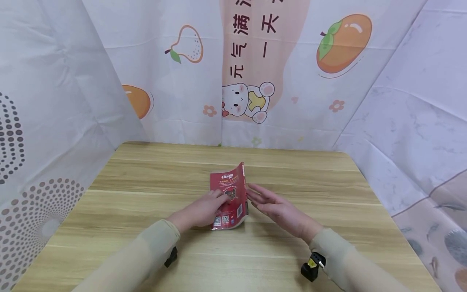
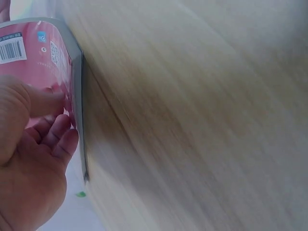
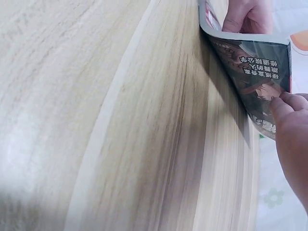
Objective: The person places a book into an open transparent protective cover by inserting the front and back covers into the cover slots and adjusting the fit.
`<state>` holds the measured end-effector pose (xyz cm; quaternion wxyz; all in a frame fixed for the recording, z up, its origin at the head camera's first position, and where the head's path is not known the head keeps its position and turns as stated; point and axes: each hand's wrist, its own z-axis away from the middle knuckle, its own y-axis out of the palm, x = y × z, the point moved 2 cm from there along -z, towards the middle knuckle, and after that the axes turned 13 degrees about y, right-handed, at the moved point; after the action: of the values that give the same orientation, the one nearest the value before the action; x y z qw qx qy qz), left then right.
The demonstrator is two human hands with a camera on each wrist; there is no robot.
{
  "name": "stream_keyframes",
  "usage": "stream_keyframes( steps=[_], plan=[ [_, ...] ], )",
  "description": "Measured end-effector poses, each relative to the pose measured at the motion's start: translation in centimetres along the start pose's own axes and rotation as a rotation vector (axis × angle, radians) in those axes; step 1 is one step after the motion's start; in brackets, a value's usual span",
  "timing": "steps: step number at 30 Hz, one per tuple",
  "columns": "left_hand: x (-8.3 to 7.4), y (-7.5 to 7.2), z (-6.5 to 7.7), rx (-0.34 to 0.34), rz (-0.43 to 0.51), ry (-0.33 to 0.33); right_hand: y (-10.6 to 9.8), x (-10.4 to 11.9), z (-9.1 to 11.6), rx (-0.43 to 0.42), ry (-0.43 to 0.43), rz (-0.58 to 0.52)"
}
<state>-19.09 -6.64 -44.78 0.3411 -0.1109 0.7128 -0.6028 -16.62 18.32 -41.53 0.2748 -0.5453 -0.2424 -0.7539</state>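
Note:
A thin red-backed magazine (image 1: 228,184) lies on the table, its right side bent upward. My left hand (image 1: 204,209) grips its left part, the thumb over the red cover; in the left wrist view the fingers (image 2: 60,137) curl by its edge. Beside the raised right side is my right hand (image 1: 273,207), fingers nearly straight and thumb apart. In the right wrist view those fingertips (image 3: 281,103) touch the dark printed underside of the magazine (image 3: 252,72). Parts of the left fingers are hidden in the head view.
The wood-grain table (image 1: 146,174) spreads around the magazine. Printed white cloth (image 1: 175,101) hangs behind its far edge, and further cloths hang at both sides. A small black device (image 1: 311,265) is strapped at the right wrist, another (image 1: 171,256) at the left.

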Motion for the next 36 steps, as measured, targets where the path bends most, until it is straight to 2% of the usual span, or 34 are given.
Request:
stream_keyframes(
  steps=[6,12,15,24,32,36],
  plan=[
    [0.2,-0.3,0.2,0.001,0.120,-0.022,0.2,0.3,-0.5,0.015,0.009,0.023],
    [0.5,-0.9,0.3,0.026,0.321,-0.144,0.5,0.6,-0.8,-0.005,0.026,0.082],
    [0.4,-1.2,0.4,0.040,0.373,-0.195,0.6,0.7,-1.0,-0.010,0.038,0.137],
    [0.1,-1.6,0.3,0.041,0.390,-0.198,1.2,1.1,-1.6,-0.056,0.065,0.276],
    [0.3,-1.4,0.2,0.042,0.382,-0.184,1.4,1.1,-1.9,-0.053,0.103,0.345],
    [0.2,-1.5,0.3,0.043,0.387,-0.182,1.5,1.0,-2.0,-0.034,0.096,0.338]
  ],
)
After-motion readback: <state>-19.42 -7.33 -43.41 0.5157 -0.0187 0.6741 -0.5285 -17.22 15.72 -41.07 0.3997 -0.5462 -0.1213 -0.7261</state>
